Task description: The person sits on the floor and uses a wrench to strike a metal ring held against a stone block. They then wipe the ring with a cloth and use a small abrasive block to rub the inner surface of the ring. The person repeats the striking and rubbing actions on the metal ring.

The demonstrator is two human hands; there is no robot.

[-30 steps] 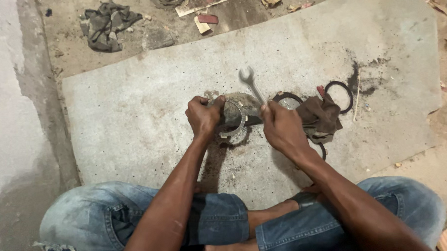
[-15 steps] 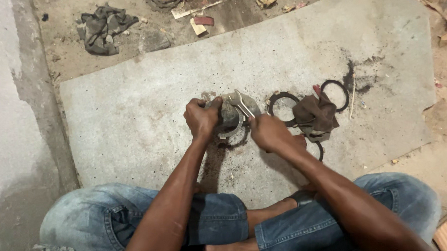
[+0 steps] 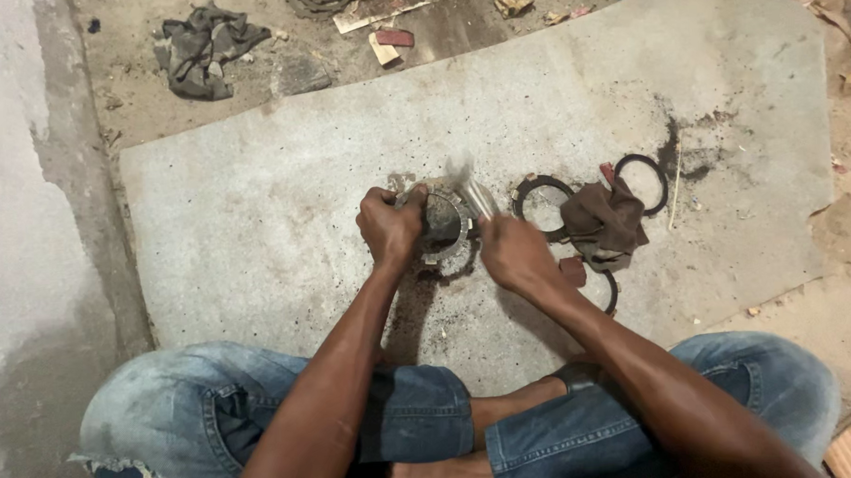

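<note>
The round toothed metal part [image 3: 441, 224] on the grey floor mat [image 3: 255, 226] looks heavy, rigid and greasy, so the left hand [image 3: 390, 226] clamps its rim while the right hand [image 3: 513, 252] grips a blurred metal tool [image 3: 478, 198].

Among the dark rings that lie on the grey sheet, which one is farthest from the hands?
It is the thin dark ring at the far right, beyond the brown rag. The thicker ring lies just beside the right hand.
</note>
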